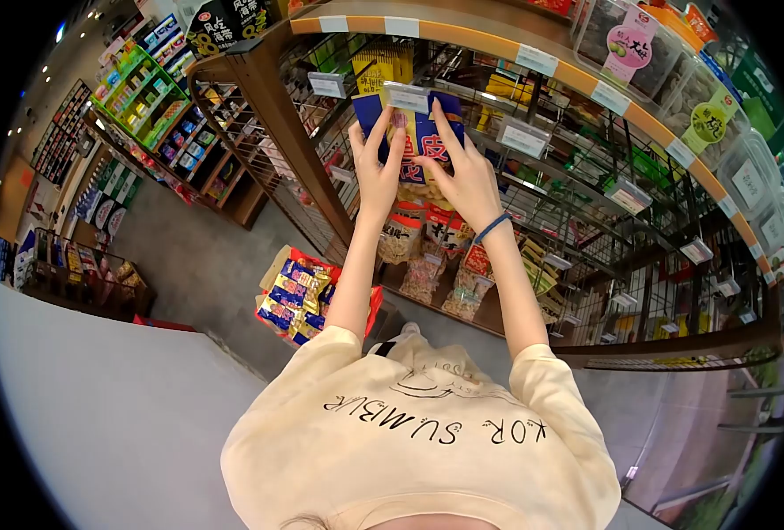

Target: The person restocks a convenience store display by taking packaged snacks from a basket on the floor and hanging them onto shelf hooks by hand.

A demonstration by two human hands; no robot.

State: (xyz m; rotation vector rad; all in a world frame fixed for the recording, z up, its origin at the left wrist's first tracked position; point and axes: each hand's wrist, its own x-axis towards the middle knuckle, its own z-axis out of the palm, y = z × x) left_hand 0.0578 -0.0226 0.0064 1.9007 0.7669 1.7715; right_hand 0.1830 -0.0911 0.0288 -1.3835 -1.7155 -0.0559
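Observation:
A blue snack bag (424, 140) with large red and white lettering hangs upright at the front of a wire display rack. My left hand (378, 172) grips its left side, the fingers pointing up along the front. On the opposite edge my right hand (468, 184), with a dark band at the wrist, holds the bag, its index finger reaching the top corner and its thumb across the front. A price tag (406, 95) sits just above the fingertips. Pale pieces show at the bag's lower end. Yellow packets (383, 66) hang behind it.
Below stand red-topped bags of nuts (401, 235). An open carton (296, 297) of blue and gold packs is at lower left, near my body. The rack's wooden post (279, 115) rises left of my arms. Clear tubs (630, 49) line the orange-edged top shelf.

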